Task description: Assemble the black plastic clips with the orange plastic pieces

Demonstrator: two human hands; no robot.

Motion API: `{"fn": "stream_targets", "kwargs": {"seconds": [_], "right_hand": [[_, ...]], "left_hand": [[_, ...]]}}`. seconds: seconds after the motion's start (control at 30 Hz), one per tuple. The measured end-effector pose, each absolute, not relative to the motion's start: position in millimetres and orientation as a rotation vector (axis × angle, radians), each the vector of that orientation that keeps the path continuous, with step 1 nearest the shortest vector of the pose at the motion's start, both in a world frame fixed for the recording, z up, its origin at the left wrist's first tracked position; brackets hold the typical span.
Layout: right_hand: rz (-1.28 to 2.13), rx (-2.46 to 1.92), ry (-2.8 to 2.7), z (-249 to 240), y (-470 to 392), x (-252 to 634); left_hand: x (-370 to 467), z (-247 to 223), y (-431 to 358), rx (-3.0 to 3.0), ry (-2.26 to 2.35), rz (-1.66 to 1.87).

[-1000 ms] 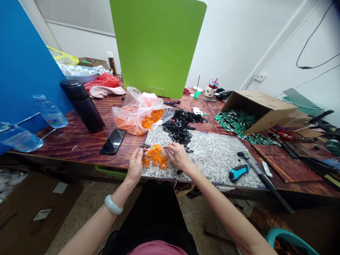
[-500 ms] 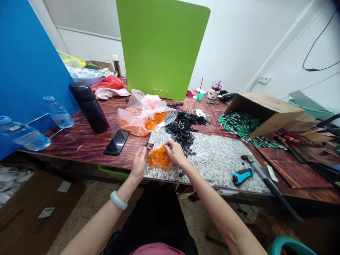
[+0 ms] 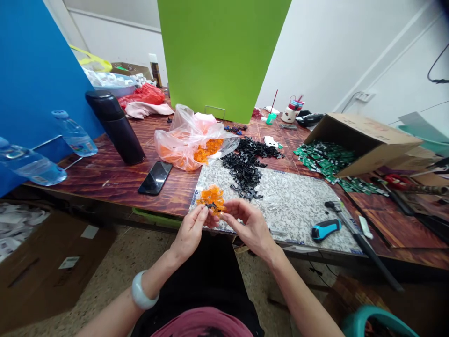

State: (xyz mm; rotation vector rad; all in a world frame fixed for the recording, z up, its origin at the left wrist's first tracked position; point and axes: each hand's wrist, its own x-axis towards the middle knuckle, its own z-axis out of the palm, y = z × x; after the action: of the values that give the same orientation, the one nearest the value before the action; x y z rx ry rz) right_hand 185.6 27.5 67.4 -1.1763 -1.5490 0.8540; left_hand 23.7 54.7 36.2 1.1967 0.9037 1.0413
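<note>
My left hand (image 3: 192, 230) pinches a small black part (image 3: 211, 206) at the near edge of the speckled board (image 3: 294, 201). Close beside it, my right hand (image 3: 247, 225) has its thumb and fingers pressed together on a small orange piece against that part; the exact contact is partly hidden by the fingers. A pile of orange pieces (image 3: 211, 193) lies just beyond my fingertips. Farther back is a heap of black parts (image 3: 245, 171). An open clear bag (image 3: 175, 147) with more orange pieces stands at the board's far left corner.
A phone (image 3: 155, 178) and a dark flask (image 3: 117, 131) are on the left, near water bottles (image 3: 75, 135). To the right lie a blue-handled tool (image 3: 326, 230), a long black-handled tool (image 3: 372, 257) and a tipped carton (image 3: 372, 140) spilling green pieces.
Both hands have moved nearer to me, off the orange pile. My right hand has come over to the black part in my left fingers. The camera view has shifted slightly.
</note>
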Motion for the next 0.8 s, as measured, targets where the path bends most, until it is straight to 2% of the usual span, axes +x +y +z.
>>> {"fn": "stream_targets", "kwargs": {"seconds": [0.43,0.8], "right_hand": [[0.529,-1.313,-1.493,53.5,-10.6,179.9],[0.567,-1.334,-1.477,49.8,-15.8,179.7]], "left_hand": [[36.6,31.0,21.4,1.484,0.864,0.948],[36.0,31.6,14.1,1.589,0.882,0.92]]}}
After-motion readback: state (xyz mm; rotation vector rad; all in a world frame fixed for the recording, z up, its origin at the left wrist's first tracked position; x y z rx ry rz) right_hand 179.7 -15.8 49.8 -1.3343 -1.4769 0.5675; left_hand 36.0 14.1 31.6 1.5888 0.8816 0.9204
